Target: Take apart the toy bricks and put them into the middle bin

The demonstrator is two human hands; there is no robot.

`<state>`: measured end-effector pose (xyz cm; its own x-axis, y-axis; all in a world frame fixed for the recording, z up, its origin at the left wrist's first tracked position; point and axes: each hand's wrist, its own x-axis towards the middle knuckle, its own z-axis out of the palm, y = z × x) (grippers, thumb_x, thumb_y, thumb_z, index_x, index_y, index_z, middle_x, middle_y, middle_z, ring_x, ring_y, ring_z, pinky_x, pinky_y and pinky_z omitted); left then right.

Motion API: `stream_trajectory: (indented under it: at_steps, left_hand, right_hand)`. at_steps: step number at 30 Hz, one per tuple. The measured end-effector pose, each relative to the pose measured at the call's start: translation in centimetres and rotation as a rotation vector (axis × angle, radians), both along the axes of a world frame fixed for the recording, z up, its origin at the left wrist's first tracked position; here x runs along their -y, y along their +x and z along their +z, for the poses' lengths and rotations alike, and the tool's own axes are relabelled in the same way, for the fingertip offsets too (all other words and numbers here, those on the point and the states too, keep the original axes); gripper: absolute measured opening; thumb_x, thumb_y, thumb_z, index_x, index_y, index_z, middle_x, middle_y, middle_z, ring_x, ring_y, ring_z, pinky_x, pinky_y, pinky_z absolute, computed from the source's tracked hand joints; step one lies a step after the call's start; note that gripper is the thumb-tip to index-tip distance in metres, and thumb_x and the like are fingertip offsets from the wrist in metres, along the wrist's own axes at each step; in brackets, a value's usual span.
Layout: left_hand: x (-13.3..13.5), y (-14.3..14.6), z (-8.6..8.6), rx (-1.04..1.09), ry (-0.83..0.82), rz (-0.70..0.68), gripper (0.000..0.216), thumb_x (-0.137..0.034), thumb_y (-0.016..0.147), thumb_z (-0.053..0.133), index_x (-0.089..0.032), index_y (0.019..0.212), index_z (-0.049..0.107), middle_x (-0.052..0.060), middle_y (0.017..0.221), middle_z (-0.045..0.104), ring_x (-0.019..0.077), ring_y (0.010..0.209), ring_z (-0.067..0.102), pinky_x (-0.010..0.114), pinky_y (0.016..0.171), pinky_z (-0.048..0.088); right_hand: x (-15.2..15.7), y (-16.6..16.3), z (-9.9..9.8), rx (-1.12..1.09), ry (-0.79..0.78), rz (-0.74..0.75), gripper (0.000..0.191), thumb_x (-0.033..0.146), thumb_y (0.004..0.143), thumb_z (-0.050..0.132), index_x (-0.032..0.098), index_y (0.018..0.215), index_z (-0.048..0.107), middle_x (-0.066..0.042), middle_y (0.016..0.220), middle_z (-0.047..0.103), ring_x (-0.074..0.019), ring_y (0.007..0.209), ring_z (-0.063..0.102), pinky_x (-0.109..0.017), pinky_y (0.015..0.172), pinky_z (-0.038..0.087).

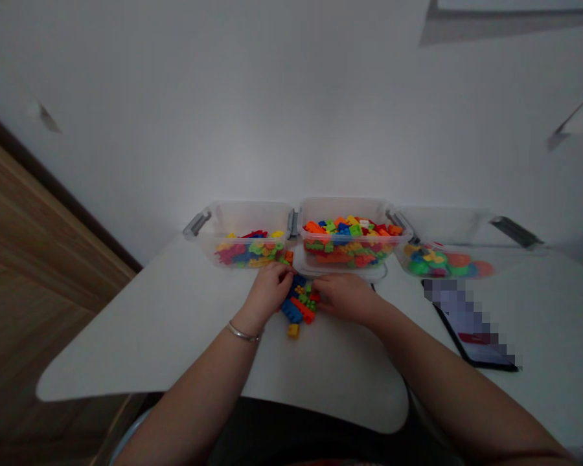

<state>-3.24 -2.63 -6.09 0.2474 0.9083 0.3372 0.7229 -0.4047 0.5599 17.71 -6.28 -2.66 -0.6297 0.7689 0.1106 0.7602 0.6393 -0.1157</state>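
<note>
A small cluster of joined coloured bricks point(298, 304) (blue, orange, green, red) lies on the white table point(175, 323) between my hands. My left hand point(268, 290), with a thin bracelet at the wrist, curls its fingers onto the cluster's left side. My right hand point(342, 294) closes its fingers on the cluster's right side. A single yellow brick point(293, 331) sits loose just in front of the cluster, touching neither hand.
Three clear plastic bins stand along the wall: the left bin point(240, 243) and middle bin point(352, 241) hold coloured bricks, the right bin point(447, 249) holds round coloured pieces. A dark tablet point(471, 330) lies at the right. Wooden floor is at left.
</note>
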Motion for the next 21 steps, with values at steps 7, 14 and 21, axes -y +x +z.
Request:
stream_trajectory:
  at_steps: [7, 14, 21]
  left_hand:
    - [0.0, -0.1, 0.1, -0.001, 0.005, 0.004, 0.022, -0.019, 0.088, 0.053, -0.019, 0.089, 0.075, 0.008, 0.097, 0.075, 0.0236, 0.097, 0.068, 0.039, 0.095, 0.053]
    - [0.0, -0.4, 0.0, 0.012, 0.001, -0.006, 0.022, -0.02, 0.088, 0.054, -0.019, 0.088, 0.075, 0.009, 0.096, 0.076, 0.0241, 0.096, 0.069, 0.04, 0.094, 0.054]
    - [0.0, -0.8, -0.1, 0.033, -0.004, 0.002, 0.022, -0.018, 0.087, 0.054, -0.02, 0.087, 0.076, 0.008, 0.097, 0.076, 0.0239, 0.097, 0.069, 0.041, 0.096, 0.054]
  right_hand:
    - [0.1, -0.1, 0.1, -0.031, -0.004, -0.007, 0.006, 0.022, 0.086, 0.064, 0.022, 0.092, 0.068, -0.006, 0.093, 0.075, -0.0249, 0.086, 0.07, -0.031, 0.064, 0.046]
    - [0.5, 1.8, 3.4, -0.362, 0.239, 0.021, 0.009, 0.027, 0.091, 0.057, 0.023, 0.095, 0.064, -0.005, 0.097, 0.073, -0.0182, 0.084, 0.066, -0.028, 0.071, 0.048]
    - [-0.5, 6.8, 5.9, -0.602, 0.746, -0.402, 0.015, 0.037, 0.088, 0.058, 0.025, 0.08, 0.055, -0.008, 0.088, 0.069, -0.0256, 0.086, 0.062, -0.043, 0.082, 0.047]
